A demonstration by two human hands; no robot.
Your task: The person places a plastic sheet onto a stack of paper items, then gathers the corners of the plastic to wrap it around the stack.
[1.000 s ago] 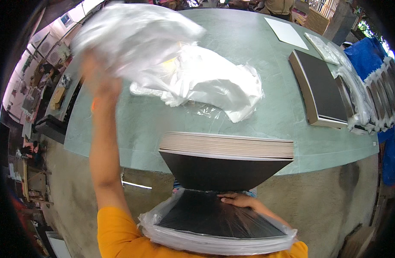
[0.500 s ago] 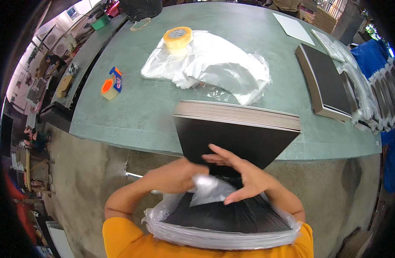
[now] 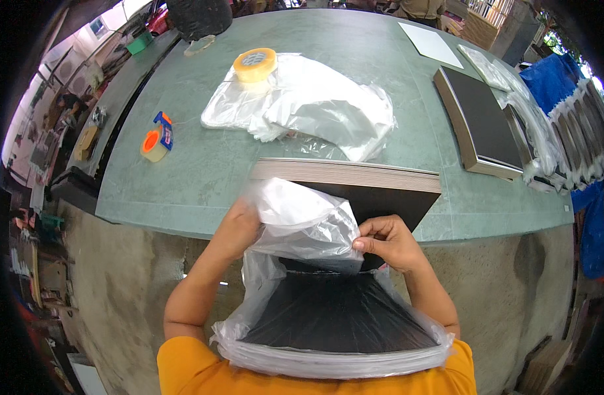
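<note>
Between my hands stretches a clear plastic bag (image 3: 308, 214), crumpled and whitish where it catches light. My left hand (image 3: 238, 229) is closed on its left side, the fingertips partly blurred. At the right edge, my right hand (image 3: 389, 243) pinches the film between thumb and fingers. Behind it a stack of black boards (image 3: 400, 203) with pale layered edges stands at the near table edge, partly hidden by the bag. Close against my body is a second black stack (image 3: 341, 309) covered in clear plastic, gathered along its sides. Whether the held bag joins that covering I cannot tell.
On the green table (image 3: 183, 197) lie more plastic bags (image 3: 242, 105) with a yellow tape roll (image 3: 255, 64) on top. A tape dispenser (image 3: 157, 139) is at left. A black board stack (image 3: 479, 122), wrapped packs (image 3: 581, 128) and a white sheet (image 3: 430, 44) lie at right.
My left hand has risen and moved left with the plastic, spreading it before the standing stack. My right hand, open before, has moved right and closed on the bag's edge.
</note>
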